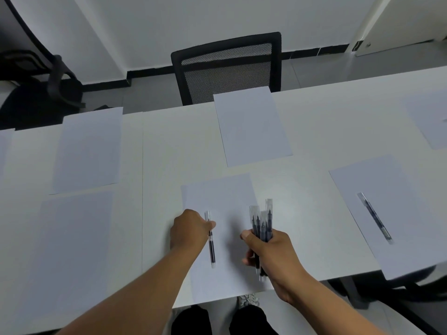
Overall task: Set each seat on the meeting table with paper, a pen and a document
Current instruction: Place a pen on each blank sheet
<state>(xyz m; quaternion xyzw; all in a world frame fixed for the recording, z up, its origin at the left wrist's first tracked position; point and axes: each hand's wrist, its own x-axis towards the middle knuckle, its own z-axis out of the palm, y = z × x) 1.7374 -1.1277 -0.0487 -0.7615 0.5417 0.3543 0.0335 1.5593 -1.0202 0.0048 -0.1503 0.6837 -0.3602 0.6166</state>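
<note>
Several white paper sheets lie on the white meeting table [314, 122]. On the near middle sheet [225, 197] my left hand [189, 228] pinches a single black pen [211, 240] that lies lengthwise along the paper. My right hand [271, 252] grips a bundle of several black pens [262, 223], held upright just above the same sheet's right side. Another pen [375, 217] lies on the near right sheet [391, 189]. The far middle sheet [251, 126], far left sheet [89, 148] and near left sheet [72, 238] carry no pen.
A black mesh chair [227, 66] stands behind the far middle sheet. A second black chair [41, 95] is at far left. Part of another sheet [430, 117] shows at far right. My legs and a shoe are below the table's near edge.
</note>
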